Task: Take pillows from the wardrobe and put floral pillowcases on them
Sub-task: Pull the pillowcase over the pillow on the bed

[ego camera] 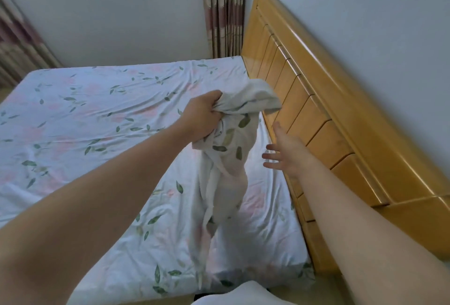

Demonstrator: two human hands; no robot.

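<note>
My left hand [203, 114] is closed around the bunched top of a floral pillowcase [227, 163], white with green leaves. The cloth hangs down from my fist in a crumpled strip, and its lower end reaches the bed. To the right of the cloth, my right hand [283, 151] is held out flat with fingers spread and touches nothing. A white rounded shape [243, 293] at the bottom edge may be a pillow; I cannot tell.
The bed [85, 119] carries a matching floral sheet with leaves and pink blooms. A glossy wooden headboard [328, 114] runs along the right against the wall. Striped curtains [225, 10] hang in the far corner, and more at the left edge.
</note>
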